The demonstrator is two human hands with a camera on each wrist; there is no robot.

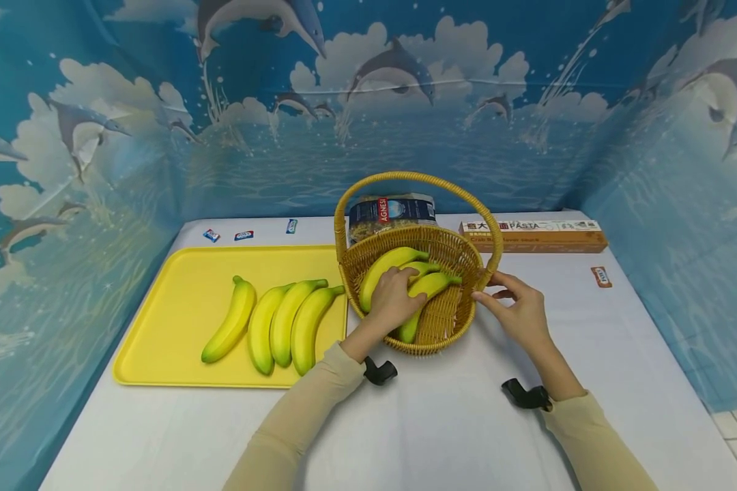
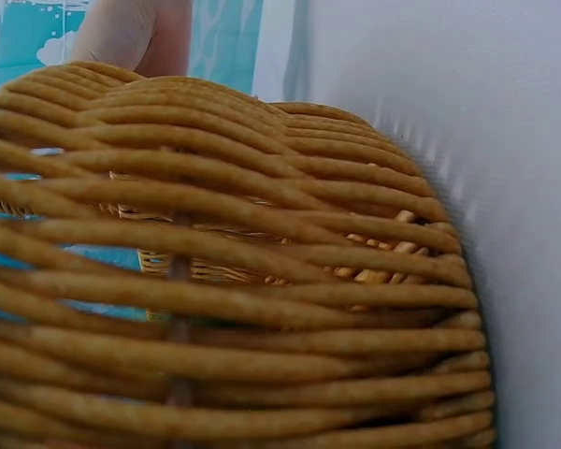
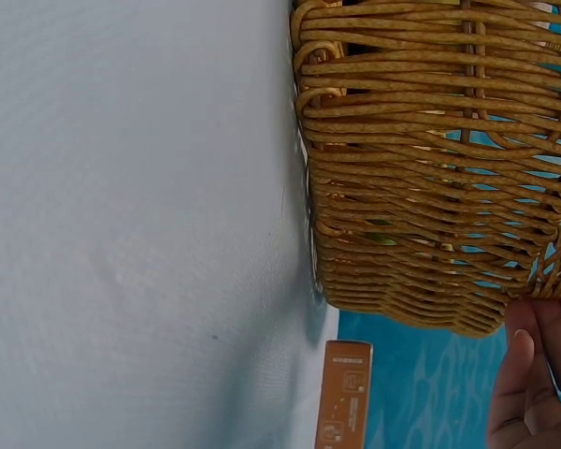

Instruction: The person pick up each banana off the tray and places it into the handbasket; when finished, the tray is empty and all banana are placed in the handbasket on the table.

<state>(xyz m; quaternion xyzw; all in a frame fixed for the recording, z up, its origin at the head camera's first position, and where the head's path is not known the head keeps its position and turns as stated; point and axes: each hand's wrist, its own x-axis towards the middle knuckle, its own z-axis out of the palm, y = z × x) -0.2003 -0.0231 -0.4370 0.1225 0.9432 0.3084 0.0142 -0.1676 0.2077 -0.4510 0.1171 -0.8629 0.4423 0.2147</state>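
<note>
A yellow-brown wicker basket [image 1: 445,327] with a tall arched handle holds several bananas [image 1: 382,269]. My left hand [image 1: 392,300] reaches over its near left rim, with thumb and fingers around the front banana [image 1: 437,284], which lies against the others. Partly behind the handle's base, my right hand [image 1: 522,314] pinches the basket's right rim between thumb and fingers. In the right wrist view, the right fingertips [image 3: 519,351] are at the rim of the woven wall [image 3: 430,178]. The basket wall [image 2: 224,281] fills most of the left wrist view and hides the bananas.
Left of the basket is a yellow tray [image 1: 172,293] with one banana [image 1: 230,324] apart from three together [image 1: 282,331]. Behind the basket stands a pasta bag [image 1: 393,211]; a long pasta box [image 1: 534,235] lies back right. Small wrapped pieces [image 1: 243,235] lie around the white table.
</note>
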